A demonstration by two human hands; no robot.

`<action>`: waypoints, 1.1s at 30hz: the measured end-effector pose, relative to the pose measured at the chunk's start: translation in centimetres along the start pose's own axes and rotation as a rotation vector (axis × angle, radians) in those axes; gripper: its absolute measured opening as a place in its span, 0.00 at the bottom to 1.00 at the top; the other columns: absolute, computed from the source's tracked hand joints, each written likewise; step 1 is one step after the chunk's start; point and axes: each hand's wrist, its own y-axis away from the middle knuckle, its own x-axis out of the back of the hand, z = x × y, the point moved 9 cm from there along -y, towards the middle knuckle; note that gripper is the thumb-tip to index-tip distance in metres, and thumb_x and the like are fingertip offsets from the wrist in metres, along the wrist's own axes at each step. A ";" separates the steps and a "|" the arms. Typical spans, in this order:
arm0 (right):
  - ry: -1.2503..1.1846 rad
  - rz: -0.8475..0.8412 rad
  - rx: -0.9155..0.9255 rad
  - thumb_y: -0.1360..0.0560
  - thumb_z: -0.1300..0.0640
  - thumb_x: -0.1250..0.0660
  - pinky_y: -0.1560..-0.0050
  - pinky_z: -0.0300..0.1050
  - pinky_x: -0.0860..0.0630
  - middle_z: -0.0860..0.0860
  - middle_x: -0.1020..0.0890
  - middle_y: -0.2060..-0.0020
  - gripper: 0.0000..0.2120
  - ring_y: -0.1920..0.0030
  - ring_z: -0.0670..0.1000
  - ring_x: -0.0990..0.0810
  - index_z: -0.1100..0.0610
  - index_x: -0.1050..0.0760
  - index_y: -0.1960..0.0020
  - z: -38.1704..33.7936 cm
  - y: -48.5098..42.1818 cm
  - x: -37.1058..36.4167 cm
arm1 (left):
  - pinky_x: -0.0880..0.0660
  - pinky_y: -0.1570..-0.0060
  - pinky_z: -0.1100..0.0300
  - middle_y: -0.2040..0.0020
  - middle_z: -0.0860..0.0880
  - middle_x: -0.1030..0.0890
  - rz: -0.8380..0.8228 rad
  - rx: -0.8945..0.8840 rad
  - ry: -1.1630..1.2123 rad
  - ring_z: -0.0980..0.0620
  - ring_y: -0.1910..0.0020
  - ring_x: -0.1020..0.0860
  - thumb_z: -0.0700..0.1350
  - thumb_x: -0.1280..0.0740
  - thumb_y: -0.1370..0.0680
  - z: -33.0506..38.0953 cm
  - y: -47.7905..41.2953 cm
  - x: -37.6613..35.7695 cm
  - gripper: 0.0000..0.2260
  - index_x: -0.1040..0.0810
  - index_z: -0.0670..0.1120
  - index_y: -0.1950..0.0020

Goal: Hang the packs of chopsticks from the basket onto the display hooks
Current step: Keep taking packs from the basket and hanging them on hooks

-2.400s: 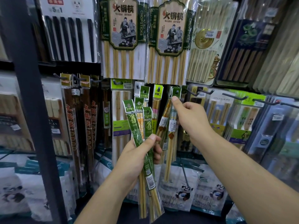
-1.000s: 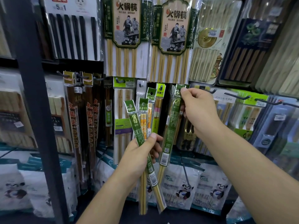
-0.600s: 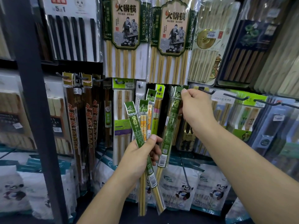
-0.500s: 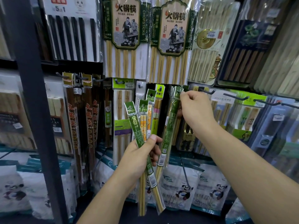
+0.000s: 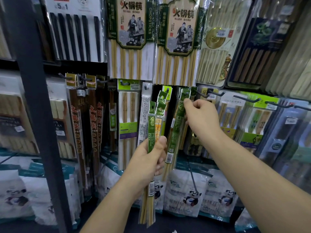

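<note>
1 green pack [image 5: 176,130] is being pinched at its header by the right hand [image 5: 201,116], centre-right of frame, level w/ the row of hooks [image 5: 247,99], prob. so its hole is being fed onto 1. Spare packs [image 5: 151,126] are being gripped upright mid-length by the left hand [image 5: 148,163], lower centre, ready for next. Basket: not in view.

**One pack handed across, bundle straightened**

Since 2.4 seconds ago, your right hand [image 5: 200,118] has taken one green pack [image 5: 176,132] from your left hand [image 5: 148,162]. The bundle [image 5: 151,125] to the left of that green pack was tilted half a second ago. It now stands nearly upright and closer to the green pack.
</note>
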 end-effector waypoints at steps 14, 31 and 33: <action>-0.279 -0.297 0.140 0.18 0.49 0.35 0.71 0.34 0.31 0.55 0.24 0.68 0.17 0.72 0.44 0.27 0.59 0.25 0.60 -2.0 5.8 -2.7 | 0.34 0.79 0.62 0.70 0.49 0.25 -0.006 -0.050 -0.028 0.54 0.77 0.30 0.69 0.36 0.22 1.1 0.6 -0.5 0.20 0.21 0.56 0.63; -0.009 -0.073 0.094 0.14 0.52 0.46 0.68 0.44 0.38 0.45 0.34 0.72 0.18 0.76 0.42 0.37 0.56 0.34 0.62 -2.4 1.1 0.0 | 0.29 0.73 0.58 0.68 0.50 0.27 0.167 -0.090 0.059 0.52 0.74 0.31 0.64 0.36 0.23 1.4 0.2 1.3 0.21 0.29 0.46 0.58; -0.013 -0.072 0.101 0.14 0.53 0.45 0.67 0.45 0.38 0.43 0.36 0.76 0.19 0.77 0.43 0.38 0.55 0.36 0.64 -2.5 0.9 -0.1 | 0.33 0.75 0.60 0.69 0.50 0.28 0.135 -0.077 0.059 0.54 0.75 0.34 0.64 0.35 0.25 1.4 0.2 0.9 0.21 0.29 0.45 0.57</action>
